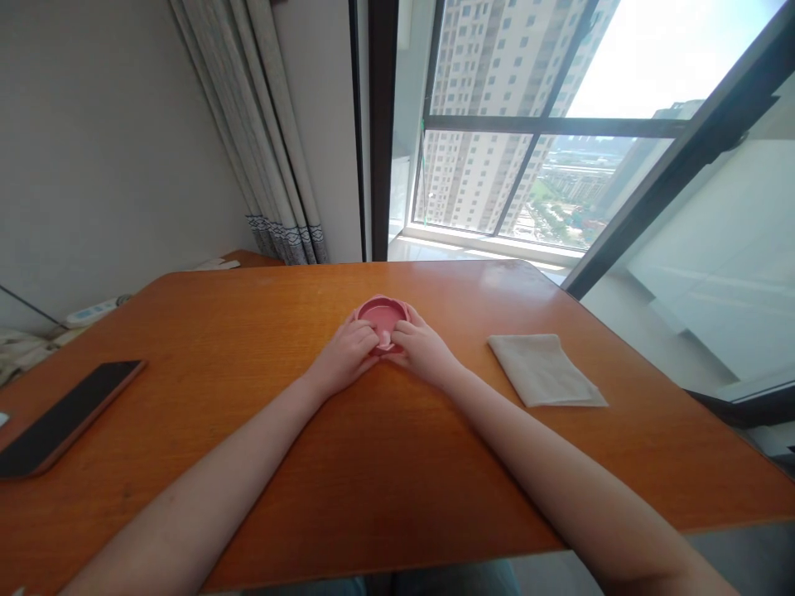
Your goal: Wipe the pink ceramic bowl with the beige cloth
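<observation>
A small round pink dish point(383, 310) with a raised rim is at the middle of the wooden table point(261, 331). From the left, my left hand point(349, 352) grips its side, fingers curled over the rim. My right hand point(423, 348) holds the opposite side in the same way. A paler pink bit point(386, 338) shows at the dish's near edge between my fingers; I cannot make out what it is. My hands cover the lower sides of the dish.
On the table to the right lies a folded beige cloth point(546, 370). A long black panel with a brownish edge point(68, 414) rests at the left. Beyond the far edge are a grey curtain point(248, 124) and a large window point(527, 124).
</observation>
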{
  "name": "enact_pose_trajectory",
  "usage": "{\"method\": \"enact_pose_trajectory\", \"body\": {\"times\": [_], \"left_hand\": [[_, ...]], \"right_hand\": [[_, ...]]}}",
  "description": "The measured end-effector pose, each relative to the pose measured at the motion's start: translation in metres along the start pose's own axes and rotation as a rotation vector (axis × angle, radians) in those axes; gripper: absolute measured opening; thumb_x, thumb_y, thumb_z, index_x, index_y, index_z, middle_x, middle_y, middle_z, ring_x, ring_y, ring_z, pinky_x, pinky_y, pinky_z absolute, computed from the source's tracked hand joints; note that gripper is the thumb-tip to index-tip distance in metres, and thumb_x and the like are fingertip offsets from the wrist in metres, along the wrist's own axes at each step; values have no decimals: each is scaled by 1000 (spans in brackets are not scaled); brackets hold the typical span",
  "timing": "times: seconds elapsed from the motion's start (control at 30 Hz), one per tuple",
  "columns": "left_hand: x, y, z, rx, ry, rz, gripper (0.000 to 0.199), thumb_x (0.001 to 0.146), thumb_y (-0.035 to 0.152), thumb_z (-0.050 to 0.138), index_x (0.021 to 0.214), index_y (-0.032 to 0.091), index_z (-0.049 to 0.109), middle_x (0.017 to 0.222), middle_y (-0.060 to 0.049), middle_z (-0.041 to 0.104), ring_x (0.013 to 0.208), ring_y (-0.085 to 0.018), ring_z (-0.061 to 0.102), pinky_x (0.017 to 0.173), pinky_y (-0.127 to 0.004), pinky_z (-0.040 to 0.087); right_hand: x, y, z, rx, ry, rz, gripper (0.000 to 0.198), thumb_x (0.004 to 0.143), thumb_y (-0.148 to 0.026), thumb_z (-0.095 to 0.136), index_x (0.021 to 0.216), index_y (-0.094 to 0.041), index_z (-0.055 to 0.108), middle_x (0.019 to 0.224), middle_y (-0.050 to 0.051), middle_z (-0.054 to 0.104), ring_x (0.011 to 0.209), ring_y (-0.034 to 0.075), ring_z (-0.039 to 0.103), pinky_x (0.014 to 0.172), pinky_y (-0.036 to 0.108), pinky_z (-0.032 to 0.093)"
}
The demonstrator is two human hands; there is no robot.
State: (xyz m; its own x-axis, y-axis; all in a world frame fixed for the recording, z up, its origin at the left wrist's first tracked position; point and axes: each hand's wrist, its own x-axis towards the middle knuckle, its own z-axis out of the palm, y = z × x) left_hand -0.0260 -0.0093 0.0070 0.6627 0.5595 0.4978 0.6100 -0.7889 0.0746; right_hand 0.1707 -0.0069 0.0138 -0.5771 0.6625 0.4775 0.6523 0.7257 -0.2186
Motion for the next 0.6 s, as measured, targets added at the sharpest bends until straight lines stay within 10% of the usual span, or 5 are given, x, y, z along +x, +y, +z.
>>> {"method": "enact_pose_trajectory", "body": {"times": [0.3,0.6], "left_hand": [[-4,-20,-4,75,114,-266,20,86,37,49,84,17,51,88,-8,56,86,-22,49,83,-38,43],[-32,-84,-17,380,261,-815,18,79,34,52,87,17,53,90,-12,59,94,-31,51,89,-46,37]], "right_hand": [[-9,15,-10,29,33,92,46,90,-31,48,133,-18,40,145,11,33,131,21,35,108,37,33],[-8,42,-32,-239,-305,502,25,89,-31,42,85,-18,62,88,8,66,83,21,62,74,30,45]]}}
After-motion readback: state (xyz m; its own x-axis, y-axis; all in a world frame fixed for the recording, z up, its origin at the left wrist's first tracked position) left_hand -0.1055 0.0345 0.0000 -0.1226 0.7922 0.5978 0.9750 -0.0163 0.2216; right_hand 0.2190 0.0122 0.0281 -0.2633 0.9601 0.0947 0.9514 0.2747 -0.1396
